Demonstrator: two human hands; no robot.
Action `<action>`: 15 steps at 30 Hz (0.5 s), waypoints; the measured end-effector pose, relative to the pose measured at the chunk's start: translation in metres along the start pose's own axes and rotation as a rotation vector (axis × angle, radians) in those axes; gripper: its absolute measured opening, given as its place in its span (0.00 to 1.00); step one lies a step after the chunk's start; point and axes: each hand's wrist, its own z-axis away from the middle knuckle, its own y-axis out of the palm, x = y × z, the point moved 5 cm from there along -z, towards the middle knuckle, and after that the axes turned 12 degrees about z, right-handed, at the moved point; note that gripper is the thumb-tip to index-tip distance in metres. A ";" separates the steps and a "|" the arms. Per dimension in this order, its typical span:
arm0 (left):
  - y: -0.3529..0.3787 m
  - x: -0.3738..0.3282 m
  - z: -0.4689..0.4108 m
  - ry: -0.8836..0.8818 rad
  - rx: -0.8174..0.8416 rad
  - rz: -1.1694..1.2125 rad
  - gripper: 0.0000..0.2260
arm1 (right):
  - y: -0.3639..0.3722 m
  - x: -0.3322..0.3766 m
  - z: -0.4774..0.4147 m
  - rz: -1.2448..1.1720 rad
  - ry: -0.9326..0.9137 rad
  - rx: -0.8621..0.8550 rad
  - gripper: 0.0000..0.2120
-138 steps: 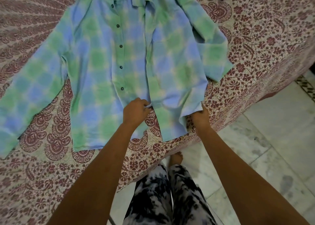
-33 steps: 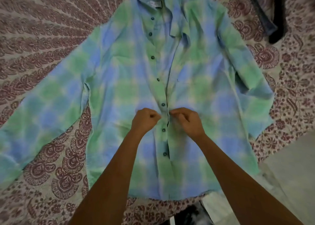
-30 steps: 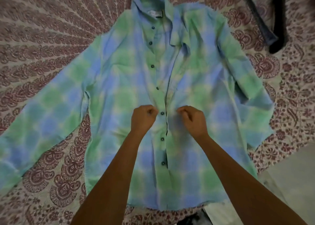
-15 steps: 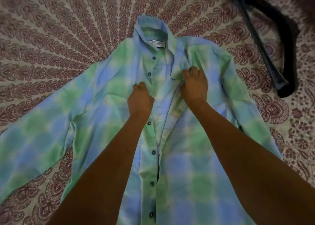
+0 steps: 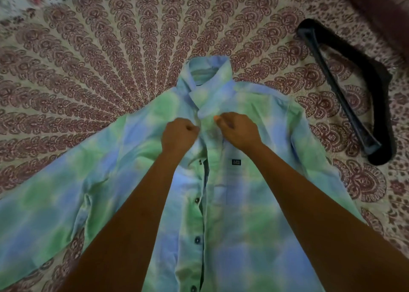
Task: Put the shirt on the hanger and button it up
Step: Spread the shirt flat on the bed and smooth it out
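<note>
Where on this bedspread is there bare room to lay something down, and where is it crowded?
Bare bedspread lies beyond the collar and above the sleeve at picture left. A strip runs between shirt and hanger. Crowded: the placket, gripped by left hand and right hand.

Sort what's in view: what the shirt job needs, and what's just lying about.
Job: shirt, gripped by left hand and right hand; buttons; hanger, lying apart.
Lying about: bedspread; dark cloth at top right, blurred.
</note>
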 end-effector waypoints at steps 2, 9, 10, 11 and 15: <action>-0.012 -0.005 -0.018 0.056 -0.150 0.053 0.08 | -0.003 -0.008 -0.008 -0.029 0.021 -0.133 0.15; -0.011 -0.038 -0.084 0.272 -0.051 -0.213 0.29 | -0.016 -0.004 -0.056 0.203 -0.076 -0.326 0.30; -0.009 -0.039 -0.092 0.292 -0.016 -0.267 0.28 | -0.014 0.001 -0.063 0.262 -0.130 -0.298 0.33; -0.008 -0.041 -0.099 0.322 0.010 -0.290 0.24 | -0.009 0.005 -0.071 0.362 -0.180 -0.249 0.34; -0.019 -0.051 -0.122 0.336 -0.053 -0.254 0.07 | -0.007 0.003 -0.099 0.556 -0.113 -0.149 0.23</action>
